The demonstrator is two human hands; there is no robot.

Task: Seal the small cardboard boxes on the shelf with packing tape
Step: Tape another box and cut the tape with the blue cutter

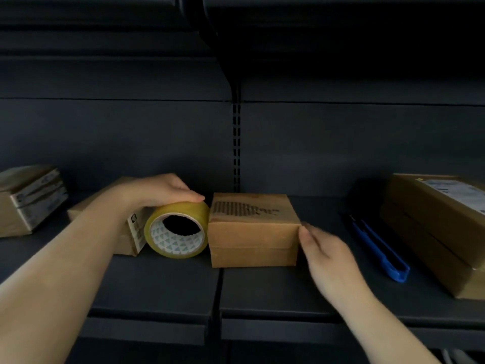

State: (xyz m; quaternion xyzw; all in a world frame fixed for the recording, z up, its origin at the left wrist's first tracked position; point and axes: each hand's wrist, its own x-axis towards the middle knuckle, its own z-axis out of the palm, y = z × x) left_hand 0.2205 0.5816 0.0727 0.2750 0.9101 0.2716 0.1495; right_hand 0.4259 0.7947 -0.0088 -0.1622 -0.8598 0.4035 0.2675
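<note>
A small brown cardboard box [253, 229] with a printed dot pattern on its lid sits in the middle of the dark shelf [157, 282]. Pressed against its left side stands a yellowish roll of packing tape [178, 229] on its edge. My left hand [157, 190] rests over the top of the roll, fingers curled on it. My right hand [322, 248] touches the box's right front corner with its fingertips, fingers loosely apart, holding nothing.
Another small box [128, 232] lies behind my left forearm. A taped box [29, 198] sits at the far left. A blue utility knife [380, 248] lies right of the middle box. A larger stacked carton [441, 227] stands at the far right.
</note>
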